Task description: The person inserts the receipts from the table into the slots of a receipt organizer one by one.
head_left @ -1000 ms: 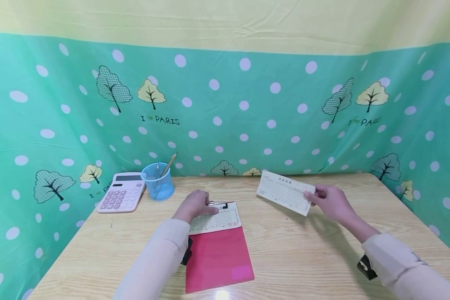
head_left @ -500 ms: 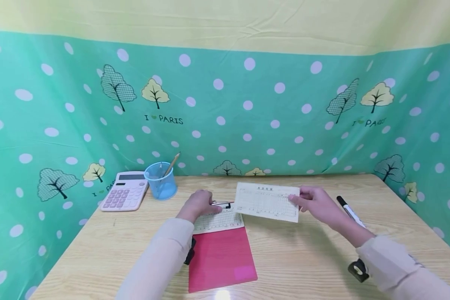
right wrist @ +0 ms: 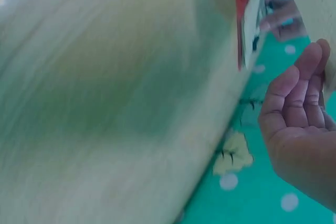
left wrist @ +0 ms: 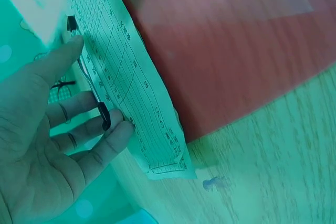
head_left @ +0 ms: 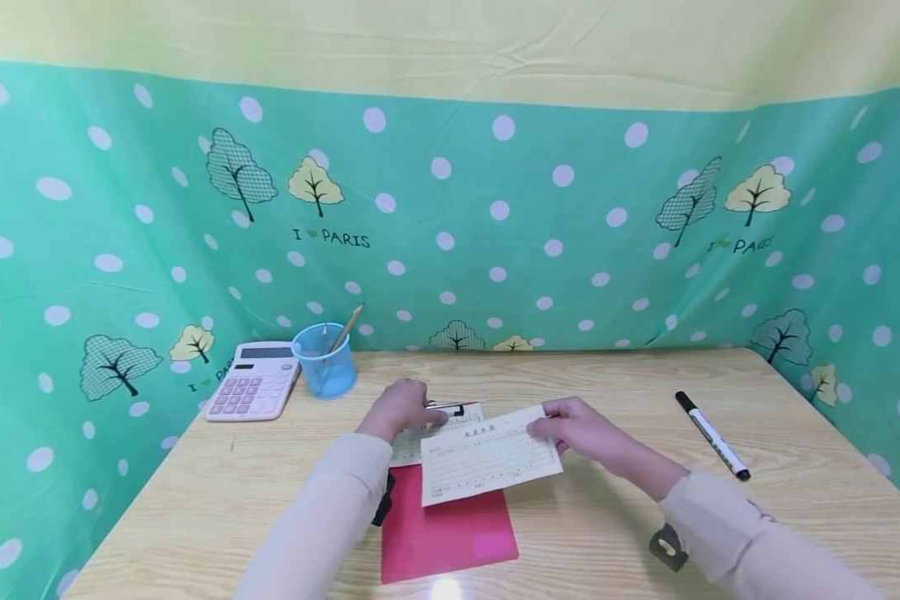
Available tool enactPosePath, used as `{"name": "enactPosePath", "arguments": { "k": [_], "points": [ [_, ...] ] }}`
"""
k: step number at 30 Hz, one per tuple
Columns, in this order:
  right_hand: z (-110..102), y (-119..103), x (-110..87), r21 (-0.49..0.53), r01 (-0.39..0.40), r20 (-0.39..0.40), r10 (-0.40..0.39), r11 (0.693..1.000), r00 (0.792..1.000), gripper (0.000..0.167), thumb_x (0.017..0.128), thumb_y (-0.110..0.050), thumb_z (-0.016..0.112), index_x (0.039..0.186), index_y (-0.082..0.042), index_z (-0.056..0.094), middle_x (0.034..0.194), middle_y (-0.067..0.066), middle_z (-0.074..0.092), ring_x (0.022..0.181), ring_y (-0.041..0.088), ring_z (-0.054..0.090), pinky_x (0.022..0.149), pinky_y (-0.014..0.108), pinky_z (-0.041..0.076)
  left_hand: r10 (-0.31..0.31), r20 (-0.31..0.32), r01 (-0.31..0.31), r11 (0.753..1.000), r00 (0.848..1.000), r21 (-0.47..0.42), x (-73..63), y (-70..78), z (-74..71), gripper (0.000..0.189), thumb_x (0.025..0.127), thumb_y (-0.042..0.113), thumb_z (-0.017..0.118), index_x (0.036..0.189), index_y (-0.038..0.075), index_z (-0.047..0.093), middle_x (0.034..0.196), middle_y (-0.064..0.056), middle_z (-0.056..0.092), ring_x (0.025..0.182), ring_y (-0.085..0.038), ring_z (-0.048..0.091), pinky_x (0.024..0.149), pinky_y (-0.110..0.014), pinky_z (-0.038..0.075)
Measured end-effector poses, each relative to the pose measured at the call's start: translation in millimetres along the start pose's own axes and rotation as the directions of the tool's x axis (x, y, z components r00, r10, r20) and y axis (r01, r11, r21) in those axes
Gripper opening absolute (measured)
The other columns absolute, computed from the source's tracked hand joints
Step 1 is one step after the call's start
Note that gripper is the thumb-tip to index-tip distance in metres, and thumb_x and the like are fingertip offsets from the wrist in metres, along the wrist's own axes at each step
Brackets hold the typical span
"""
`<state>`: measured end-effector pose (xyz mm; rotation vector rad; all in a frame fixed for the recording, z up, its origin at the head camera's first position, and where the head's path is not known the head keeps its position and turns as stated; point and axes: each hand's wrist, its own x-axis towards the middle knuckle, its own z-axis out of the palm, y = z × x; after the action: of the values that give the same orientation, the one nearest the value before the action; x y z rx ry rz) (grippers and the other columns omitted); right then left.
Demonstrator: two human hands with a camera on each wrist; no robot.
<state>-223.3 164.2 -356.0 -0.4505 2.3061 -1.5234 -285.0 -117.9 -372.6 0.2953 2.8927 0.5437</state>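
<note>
A red clipboard [head_left: 450, 542] lies on the table, with a printed form [left wrist: 131, 82] along its top end. My left hand [head_left: 399, 410] pinches the wire clip [left wrist: 90, 80] at that end; in the left wrist view the thumb is near one black tip of the clip and the fingers are at the other. My right hand [head_left: 581, 429] holds a second printed form [head_left: 487, 458] by its right end, thumb on the printed face. This form is tilted over the clipboard and overlaps the lower form in the head view. Its pale back [right wrist: 315, 3] shows in the right wrist view.
A pink calculator [head_left: 251, 387] and a blue mesh pen cup [head_left: 328, 375] with pencils stand at the back left. On the right of the table [head_left: 630, 542] lies a black-and-white marker [head_left: 714, 437]. A green dotted curtain [head_left: 495, 250] hangs along the table's back edge.
My right hand has carried the form left and toward me, from over the right of the table to over the clipboard, uncovering the marker. The left hand stays at the clip.
</note>
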Motion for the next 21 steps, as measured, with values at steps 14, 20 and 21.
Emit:
{"name": "enactPosePath", "arguments": {
  "k": [14,20,21],
  "points": [
    [51,4,36.6,0.017,-0.105,-0.003,0.105,0.994,0.994,0.018,0.097,-0.013,0.063,0.101,0.002,0.070,0.078,0.001,0.068,0.065,0.011,0.057,0.060,0.028,0.049,0.026,-0.019,-0.025,1.000,0.999,0.018,3.4,-2.2,2.3,0.035,0.083,0.029,0.086,0.089,0.001,0.066,0.086,-0.007,0.064,0.081,-0.023,0.061,0.079,-0.039,0.053],
    [60,2,46.9,-0.020,-0.169,-0.057,0.167,0.985,0.984,0.014,0.095,-0.011,0.064,0.096,0.001,0.072,0.066,-0.001,0.057,0.056,0.011,0.044,0.052,0.024,0.036,0.034,-0.022,-0.033,0.999,0.999,0.040,3.2,-2.4,2.2,0.033,0.083,0.027,0.086,0.089,0.001,0.066,0.085,-0.007,0.063,0.080,-0.022,0.060,0.077,-0.038,0.053],
    [61,1,48.2,-0.024,-0.178,-0.068,0.176,0.984,0.982,0.013,0.095,-0.010,0.064,0.093,0.000,0.071,0.065,-0.001,0.055,0.055,0.011,0.041,0.052,0.025,0.035,0.037,-0.024,-0.036,0.998,0.999,0.045,3.6,-2.6,2.5,0.033,0.083,0.027,0.086,0.089,0.001,0.065,0.085,-0.007,0.063,0.080,-0.022,0.060,0.078,-0.038,0.053]
  ]
}}
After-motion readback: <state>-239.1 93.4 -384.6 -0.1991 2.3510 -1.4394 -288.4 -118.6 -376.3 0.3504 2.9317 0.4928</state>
